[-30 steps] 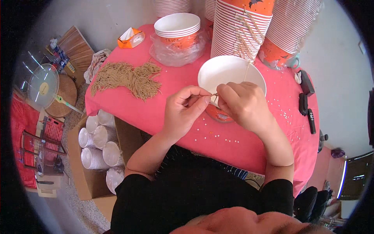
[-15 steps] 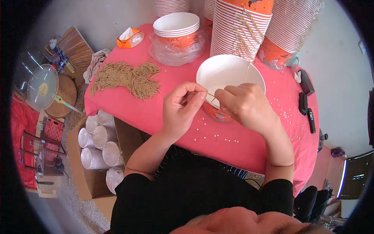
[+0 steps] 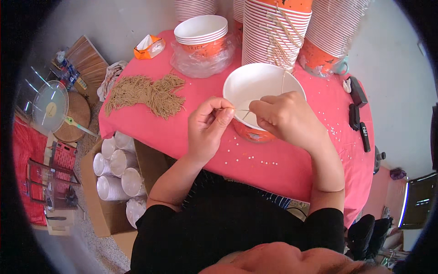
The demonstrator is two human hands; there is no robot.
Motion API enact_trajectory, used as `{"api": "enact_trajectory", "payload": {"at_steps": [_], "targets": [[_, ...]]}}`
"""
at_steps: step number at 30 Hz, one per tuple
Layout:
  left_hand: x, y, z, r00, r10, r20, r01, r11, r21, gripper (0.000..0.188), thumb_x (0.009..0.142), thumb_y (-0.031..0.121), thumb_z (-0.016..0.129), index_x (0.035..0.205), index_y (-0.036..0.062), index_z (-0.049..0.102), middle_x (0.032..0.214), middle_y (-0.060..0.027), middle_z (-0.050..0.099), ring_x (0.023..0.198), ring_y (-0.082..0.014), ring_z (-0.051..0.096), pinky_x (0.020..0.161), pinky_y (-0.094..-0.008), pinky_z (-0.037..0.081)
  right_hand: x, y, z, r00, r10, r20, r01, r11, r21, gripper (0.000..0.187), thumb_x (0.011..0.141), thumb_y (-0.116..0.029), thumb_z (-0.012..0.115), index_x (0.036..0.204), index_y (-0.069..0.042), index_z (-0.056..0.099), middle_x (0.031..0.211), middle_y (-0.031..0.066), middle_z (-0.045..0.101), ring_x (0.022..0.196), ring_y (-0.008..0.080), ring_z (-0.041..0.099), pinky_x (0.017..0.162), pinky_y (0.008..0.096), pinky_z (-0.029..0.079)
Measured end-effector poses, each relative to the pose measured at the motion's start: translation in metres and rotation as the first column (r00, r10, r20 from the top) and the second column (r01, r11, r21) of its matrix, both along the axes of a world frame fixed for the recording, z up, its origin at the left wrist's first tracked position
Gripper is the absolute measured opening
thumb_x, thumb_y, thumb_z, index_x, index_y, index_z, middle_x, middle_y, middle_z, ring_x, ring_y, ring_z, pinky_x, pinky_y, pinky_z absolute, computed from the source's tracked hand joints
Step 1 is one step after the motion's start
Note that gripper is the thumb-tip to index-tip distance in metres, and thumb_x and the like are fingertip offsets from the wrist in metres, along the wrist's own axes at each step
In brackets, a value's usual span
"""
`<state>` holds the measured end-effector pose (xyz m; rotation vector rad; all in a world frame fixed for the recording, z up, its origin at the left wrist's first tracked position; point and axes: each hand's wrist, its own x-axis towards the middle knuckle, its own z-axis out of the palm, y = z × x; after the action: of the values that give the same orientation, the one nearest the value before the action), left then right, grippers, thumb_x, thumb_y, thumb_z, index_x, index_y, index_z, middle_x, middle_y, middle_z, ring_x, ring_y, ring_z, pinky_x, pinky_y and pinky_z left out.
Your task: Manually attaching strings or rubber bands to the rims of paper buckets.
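An orange paper bucket with a white inside (image 3: 239, 84) stands in front of me. Over its near rim, both hands work on a thin tan cord (image 3: 242, 110). My left hand (image 3: 211, 125) pinches it between thumb and forefinger. Opposite, my right hand (image 3: 289, 119) has its fingers curled closed on the same cord, knuckles up. A short piece slants down between the hands, and another strand hangs at the bucket's far right wall. Whether the two strands are one piece is hidden by my right hand.
Left on the pink-covered table (image 3: 191, 137) lies a bundle of tan cords (image 3: 146, 93). Stacked buckets (image 3: 273, 39) rise behind, some with cords. Small white dots (image 3: 269, 163) are scattered about. Black devices (image 3: 358, 93) lie right; a carton of wrapped cups (image 3: 121, 164) sits lower left.
The view has shifted slightly, so the table items sit a little further left. Both hands keep hold of the cord, with only a small shift of the fingers.
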<state>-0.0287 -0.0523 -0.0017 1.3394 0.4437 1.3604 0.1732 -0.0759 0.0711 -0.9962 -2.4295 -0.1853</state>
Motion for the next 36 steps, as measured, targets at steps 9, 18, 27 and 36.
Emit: {"api": "enact_trajectory", "payload": {"at_steps": [9, 18, 27, 36], "targets": [[-0.007, 0.001, 0.013, 0.964, 0.205, -0.172, -0.146, 0.941, 0.305, 0.009, 0.089, 0.0, 0.063, 0.099, 0.0004, 0.062, 0.096, -0.0017, 0.058, 0.075, -0.003, 0.048, 0.065, -0.0178, 0.039, -0.001, -0.003, 0.005, 0.999, 0.009, -0.042, -0.006, 0.996, 0.088, 0.016, 0.073, -0.011, 0.064, 0.086, -0.006, 0.056, 0.067, 0.0086, 0.06, 0.06, 0.0285, 0.063, 0.051, 0.0396, 0.049], [0.003, -0.009, 0.022, 0.91, 0.276, -0.31, -0.119, 0.889, 0.442, 0.022, 0.082, 0.003, 0.072, 0.102, -0.0002, 0.064, 0.101, -0.0048, 0.06, 0.064, -0.0039, 0.045, 0.054, -0.0198, 0.036, -0.009, -0.017, 0.012, 0.997, -0.018, 0.074, 0.004, 0.983, 0.185, 0.016, 0.074, -0.016, 0.064, 0.085, -0.007, 0.057, 0.067, 0.0045, 0.057, 0.059, 0.0219, 0.064, 0.052, 0.0352, 0.049], [0.006, -0.01, 0.014, 0.976, 0.042, -0.214, 0.001, 0.98, 0.199, 0.01, 0.087, 0.002, 0.067, 0.095, -0.002, 0.063, 0.085, -0.0022, 0.06, 0.062, -0.0037, 0.049, 0.053, -0.0194, 0.038, -0.011, -0.021, 0.011, 0.994, -0.005, 0.112, -0.022, 0.972, 0.234, 0.017, 0.073, -0.018, 0.06, 0.085, -0.007, 0.057, 0.065, 0.002, 0.054, 0.059, 0.0175, 0.063, 0.053, 0.0327, 0.049], [0.002, -0.007, 0.013, 0.974, 0.066, -0.219, -0.018, 0.976, 0.216, 0.007, 0.091, 0.001, 0.061, 0.098, -0.0005, 0.06, 0.087, -0.0018, 0.059, 0.075, -0.0042, 0.055, 0.063, -0.0193, 0.044, -0.013, -0.02, 0.014, 0.998, 0.011, -0.065, -0.002, 0.989, 0.145, 0.02, 0.074, -0.015, 0.067, 0.089, -0.005, 0.058, 0.072, 0.0063, 0.056, 0.062, 0.0259, 0.063, 0.055, 0.0378, 0.05]]}}
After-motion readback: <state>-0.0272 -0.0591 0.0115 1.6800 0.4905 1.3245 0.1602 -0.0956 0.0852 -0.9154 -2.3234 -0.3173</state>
